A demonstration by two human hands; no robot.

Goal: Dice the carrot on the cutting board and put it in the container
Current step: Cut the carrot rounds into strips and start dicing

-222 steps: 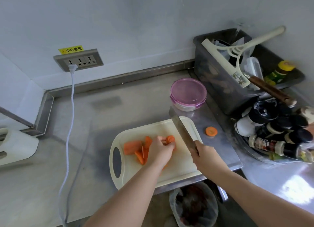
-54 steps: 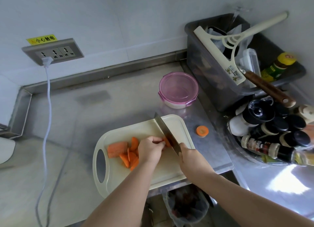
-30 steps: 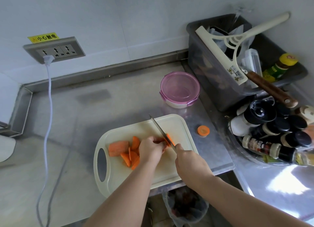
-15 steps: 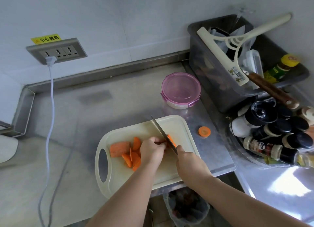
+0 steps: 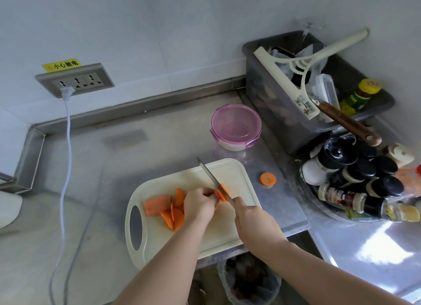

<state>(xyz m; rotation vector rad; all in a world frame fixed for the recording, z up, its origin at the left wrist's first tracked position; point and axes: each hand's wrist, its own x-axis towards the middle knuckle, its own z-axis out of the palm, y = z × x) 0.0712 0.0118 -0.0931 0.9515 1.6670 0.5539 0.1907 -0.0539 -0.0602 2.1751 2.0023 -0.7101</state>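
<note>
Steel counter [image 5: 136, 158], white wall [image 5: 159, 31] corner, L hand [image 5: 199, 204] pinning carrot [image 5: 222, 194] on board [image 5: 227, 170], R hand [image 5: 255, 222] gripping knife [image 5: 209, 174], container [image 5: 235, 124] apparently lidded.

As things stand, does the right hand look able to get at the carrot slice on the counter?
Probably yes. The slice lies on bare counter just right of the board, near the right hand, nothing between them. That hand grips the knife, though, so it should set it down first.

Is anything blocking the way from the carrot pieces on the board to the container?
Yes: the container beyond the cutting board has its pink lid on. Only bare counter lies between the two.
</note>
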